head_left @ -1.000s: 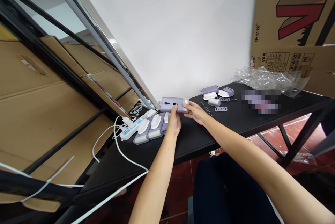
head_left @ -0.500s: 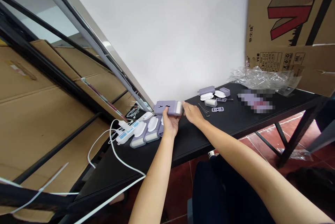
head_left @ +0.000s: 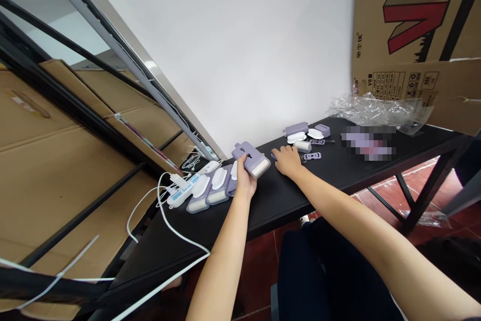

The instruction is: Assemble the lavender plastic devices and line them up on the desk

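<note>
My left hand (head_left: 246,180) is wrapped round a purple case (head_left: 251,159) with a pale roller end, held above the black table (head_left: 270,206). Below and left of it lie several purple cases with white oval caps (head_left: 219,179). On the tabletop rests my right hand (head_left: 287,159), its fingers curled at a small purple piece (head_left: 274,156), mostly hidden. Just beyond that hand are a white roller (head_left: 302,146), a flat purple plate (head_left: 312,156), white ovals (head_left: 296,137), a purple housing (head_left: 296,129) and a purple frame (head_left: 322,130).
A white power strip (head_left: 193,184) with plugs and cables sits at the left. Crumpled clear plastic (head_left: 376,110) lies before a large cardboard box (head_left: 406,25) at the right. A white wall (head_left: 233,50) stands behind the table.
The case in my left hand has tilted, its roller end now pointing down and right. My right hand has left the case and moved right, down onto the table.
</note>
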The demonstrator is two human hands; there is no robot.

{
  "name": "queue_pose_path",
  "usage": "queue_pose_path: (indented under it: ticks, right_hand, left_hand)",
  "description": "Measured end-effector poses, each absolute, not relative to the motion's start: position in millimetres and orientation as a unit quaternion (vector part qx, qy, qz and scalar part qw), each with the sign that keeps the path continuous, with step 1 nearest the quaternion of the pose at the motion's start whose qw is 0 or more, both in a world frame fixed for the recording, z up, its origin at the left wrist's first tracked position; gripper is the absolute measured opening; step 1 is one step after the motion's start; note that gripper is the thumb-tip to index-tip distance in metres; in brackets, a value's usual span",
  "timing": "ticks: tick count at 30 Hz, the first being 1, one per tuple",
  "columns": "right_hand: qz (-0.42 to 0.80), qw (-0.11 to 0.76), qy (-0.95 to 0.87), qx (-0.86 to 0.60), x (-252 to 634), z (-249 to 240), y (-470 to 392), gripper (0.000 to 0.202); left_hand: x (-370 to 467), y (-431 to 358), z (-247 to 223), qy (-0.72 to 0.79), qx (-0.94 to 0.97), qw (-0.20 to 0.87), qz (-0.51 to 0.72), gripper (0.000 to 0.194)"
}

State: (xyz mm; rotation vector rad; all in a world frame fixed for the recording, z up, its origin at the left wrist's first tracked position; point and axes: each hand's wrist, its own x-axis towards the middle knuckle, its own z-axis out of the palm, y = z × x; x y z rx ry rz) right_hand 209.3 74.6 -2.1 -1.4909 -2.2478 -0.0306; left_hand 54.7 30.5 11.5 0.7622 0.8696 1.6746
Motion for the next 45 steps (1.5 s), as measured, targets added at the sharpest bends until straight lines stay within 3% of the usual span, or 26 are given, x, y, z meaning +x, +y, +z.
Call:
queue_pose_path:
  ticks: [6,10,15,31,45]
  right_hand:
    - [-0.009,0.241,-0.782,-0.574,209.9,1.9,74.9,0.035]
    - [-0.011,0.269,-0.767,-0.582,212.3,2.5,79.7,0.032]
    - [0.004,0.238,-0.775,-0.586,216.5,0.5,83.9,0.031]
    - [0.003,0.316,-0.649,-0.692,252.2,15.9,127.5,0.042]
    - [0.064,0.235,-0.559,-0.792,313.0,20.7,148.6,0.041]
  left_hand:
    - [57.7,34.1,6.4,0.375,0.306,0.547,0.683,0.043]
    - [54.8,33.9,7.6,0.378,0.291,0.576,0.663,0.057]
    - [52.6,33.1,9.1,0.369,0.289,0.592,0.655,0.064]
    - [53.7,38.7,1.7,0.411,0.262,0.577,0.655,0.069]
    - [59.9,31.4,9.1,0.435,0.289,0.565,0.639,0.075]
